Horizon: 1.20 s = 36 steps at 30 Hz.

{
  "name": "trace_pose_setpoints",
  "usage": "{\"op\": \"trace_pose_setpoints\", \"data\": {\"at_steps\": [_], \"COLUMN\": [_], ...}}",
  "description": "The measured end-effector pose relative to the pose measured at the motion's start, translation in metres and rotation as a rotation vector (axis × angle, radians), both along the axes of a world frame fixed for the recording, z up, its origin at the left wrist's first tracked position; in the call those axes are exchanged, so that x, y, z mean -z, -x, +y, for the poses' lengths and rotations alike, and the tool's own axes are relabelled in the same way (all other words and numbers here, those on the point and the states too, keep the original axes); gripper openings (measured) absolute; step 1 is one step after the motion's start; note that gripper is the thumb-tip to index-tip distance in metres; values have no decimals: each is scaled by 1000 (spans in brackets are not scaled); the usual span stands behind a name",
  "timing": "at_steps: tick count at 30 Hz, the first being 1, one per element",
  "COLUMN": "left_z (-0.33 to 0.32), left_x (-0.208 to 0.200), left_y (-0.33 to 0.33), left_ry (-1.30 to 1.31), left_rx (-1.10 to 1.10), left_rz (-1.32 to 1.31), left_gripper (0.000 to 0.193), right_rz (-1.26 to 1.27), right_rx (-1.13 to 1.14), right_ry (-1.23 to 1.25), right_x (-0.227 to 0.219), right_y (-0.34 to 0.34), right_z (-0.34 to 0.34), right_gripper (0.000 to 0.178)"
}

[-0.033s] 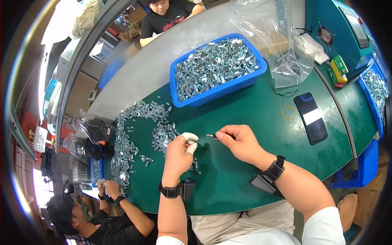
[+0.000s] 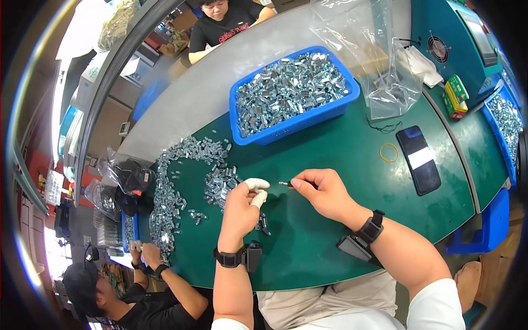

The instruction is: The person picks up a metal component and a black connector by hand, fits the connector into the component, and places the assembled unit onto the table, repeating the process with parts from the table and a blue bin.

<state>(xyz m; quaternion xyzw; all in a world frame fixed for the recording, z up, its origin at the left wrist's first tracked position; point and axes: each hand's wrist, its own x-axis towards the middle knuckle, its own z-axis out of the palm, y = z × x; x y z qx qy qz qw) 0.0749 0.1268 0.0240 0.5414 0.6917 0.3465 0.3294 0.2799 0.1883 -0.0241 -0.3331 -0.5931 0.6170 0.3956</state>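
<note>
My right hand (image 2: 329, 193) pinches a small black-handled tool (image 2: 283, 183) between thumb and forefinger. Its thin metal tip points left, toward my other hand, with a short gap between. My left hand (image 2: 241, 204) wears white finger covers on thumb and fingers. Those fingers are curled together, and whatever they hold, if anything, is hidden. Just beyond it lies a heap of small shiny metal sleeves (image 2: 219, 184), partly covered by the hand. A few more metal sleeves (image 2: 264, 223) lie by the near side of my left hand.
A blue bin (image 2: 297, 122) full of metal sleeves stands at the back of the green table (image 2: 324, 258). A long pile of sleeves (image 2: 165, 203) curves along the left. A phone (image 2: 419, 175), yellow rubber band (image 2: 389, 152) and clear plastic bag (image 2: 390, 99) lie right. Two co-workers sit nearby.
</note>
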Motion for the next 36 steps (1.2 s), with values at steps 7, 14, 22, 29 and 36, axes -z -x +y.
{"op": "trace_pose_setpoints", "data": {"at_steps": [7, 14, 22, 29, 36], "left_z": [15, 12, -12, -20, -21], "left_x": [20, 22, 24, 31, 34], "left_y": [-3, -8, 16, 30, 28], "left_ry": [-124, -116, -134, -63, -122], "left_rx": [-156, -156, -111, 13, 61], "left_rz": [-713, -919, -475, -593, -401], "left_gripper": [9, 7, 6, 8, 11], "right_rz": [44, -34, -65, -150, -119], "right_rx": [7, -70, -30, -3, -7], "right_ry": [-11, -32, -220, -317, -254], "right_x": [-3, -5, -3, -2, 12], "right_y": [9, 20, 44, 50, 49], "right_z": [4, 1, -19, -22, -22], "right_gripper": [21, 18, 11, 11, 9]}}
